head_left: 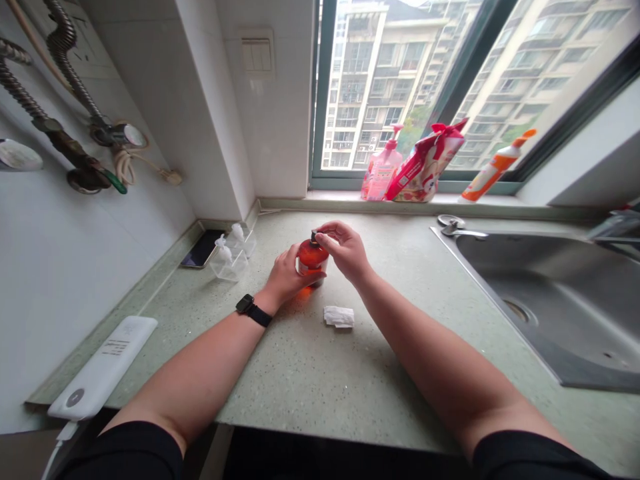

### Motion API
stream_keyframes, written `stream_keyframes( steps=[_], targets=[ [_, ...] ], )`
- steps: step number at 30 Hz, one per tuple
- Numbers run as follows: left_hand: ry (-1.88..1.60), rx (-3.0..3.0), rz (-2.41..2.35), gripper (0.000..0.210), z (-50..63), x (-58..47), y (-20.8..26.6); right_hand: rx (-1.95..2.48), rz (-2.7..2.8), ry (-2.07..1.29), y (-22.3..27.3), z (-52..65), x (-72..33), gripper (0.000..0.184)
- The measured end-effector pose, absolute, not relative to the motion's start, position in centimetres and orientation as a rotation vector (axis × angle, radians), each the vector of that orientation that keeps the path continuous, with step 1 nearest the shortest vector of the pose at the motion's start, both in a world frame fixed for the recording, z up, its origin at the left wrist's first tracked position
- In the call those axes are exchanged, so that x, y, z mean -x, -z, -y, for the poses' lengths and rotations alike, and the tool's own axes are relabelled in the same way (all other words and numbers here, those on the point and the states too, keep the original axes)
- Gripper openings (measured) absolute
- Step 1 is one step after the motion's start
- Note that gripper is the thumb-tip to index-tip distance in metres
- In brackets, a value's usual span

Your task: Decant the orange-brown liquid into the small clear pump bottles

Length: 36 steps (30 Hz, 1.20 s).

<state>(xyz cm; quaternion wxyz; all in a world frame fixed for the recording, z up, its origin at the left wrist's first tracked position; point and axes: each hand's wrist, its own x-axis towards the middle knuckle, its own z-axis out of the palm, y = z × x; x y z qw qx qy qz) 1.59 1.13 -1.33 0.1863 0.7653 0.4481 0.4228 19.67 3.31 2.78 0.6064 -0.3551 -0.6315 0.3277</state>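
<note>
An amber-red bottle [311, 255] with a black cap [314, 236] stands upright on the speckled green countertop [280, 373]. My left hand [287, 275], with a black watch on its wrist, is wrapped round the bottle's body from the left. At the top, the fingers of my right hand [345, 248] are closed on the black cap. A folded white tissue [339, 317] lies just in front of the bottle. To the left stand two small clear containers with white pump tops, the nearer clear container [229, 265] beside the other.
A dark phone [203, 249] lies by the left wall, and a white power bank [105, 367] with a cable nearer the front edge. On the right is a steel sink [540, 293]. A pink pump bottle [383, 167], a red pouch [425, 163] and an orange-white bottle [495, 170] stand on the windowsill.
</note>
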Motion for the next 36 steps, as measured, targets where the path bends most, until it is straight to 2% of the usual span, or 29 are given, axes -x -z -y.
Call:
stream_keyframes(
  steps=[7,11,17,27,31,36],
  targets=[
    [-1.147,-2.148,-1.274,0.064,-1.1,-1.5,1.2,0.787,1.638,-0.736,-3.4,-2.6,-20.7,0.025],
    [-1.141,-2.144,-1.279,0.067,-1.1,-1.5,1.1,0.772,1.702,-0.726,-3.8,-2.5,-21.0,0.023],
    [-1.164,-2.101,-1.289,0.069,-1.0,-1.6,1.3,0.713,1.643,-0.896,-3.4,-2.7,-20.9,0.030],
    [-1.174,-2.134,-1.261,0.075,-1.0,-1.5,1.1,0.786,1.560,-0.861,-4.0,-3.3,-21.9,0.046],
    [-1.182,-2.123,-1.256,0.076,-1.0,-1.5,1.2,0.821,1.394,-0.815,-3.8,-3.8,-22.5,0.044],
    [-1.157,-2.112,-1.259,0.073,-0.8,-1.5,1.0,0.743,1.542,-0.935,-4.4,-2.7,-21.9,0.045]
  ],
)
